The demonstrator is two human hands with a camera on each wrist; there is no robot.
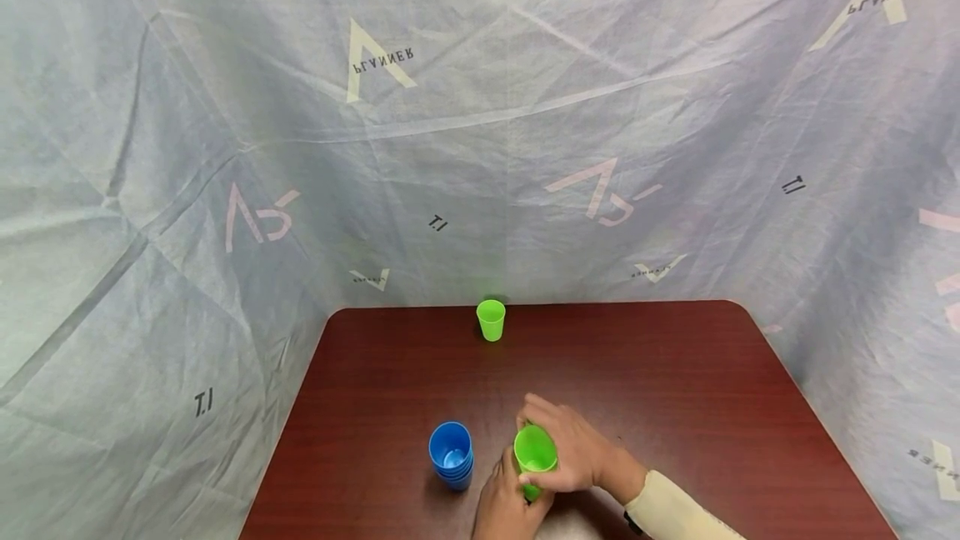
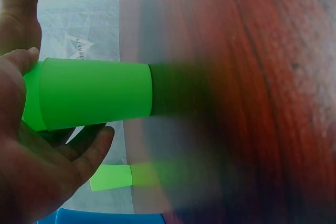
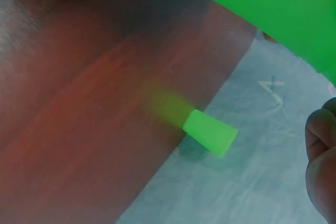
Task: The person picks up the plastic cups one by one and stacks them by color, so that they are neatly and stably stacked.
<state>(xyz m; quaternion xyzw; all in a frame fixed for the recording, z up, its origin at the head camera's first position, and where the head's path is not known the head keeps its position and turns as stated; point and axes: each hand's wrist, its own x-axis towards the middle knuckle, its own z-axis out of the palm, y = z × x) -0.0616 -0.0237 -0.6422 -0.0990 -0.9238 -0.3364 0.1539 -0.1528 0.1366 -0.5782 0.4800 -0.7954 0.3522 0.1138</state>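
Observation:
A green cup (image 1: 536, 450) stands upright near the table's front edge, a second green rim showing at its top in the left wrist view, as if cups are nested. My right hand (image 1: 570, 448) grips it near the rim, thumb in front and fingers round the far side. Lower down, my left hand (image 1: 506, 502) holds the same green cup (image 2: 100, 90), thumb on one side and fingers on the other. Just left of my hands is a stack of blue cups (image 1: 452, 457). Another green cup (image 1: 491, 321) stands at the table's far edge.
The brown wooden table (image 1: 637, 373) has rounded far corners. Grey printed cloth (image 1: 480, 190) hangs behind it and on both sides, close to the table's edges.

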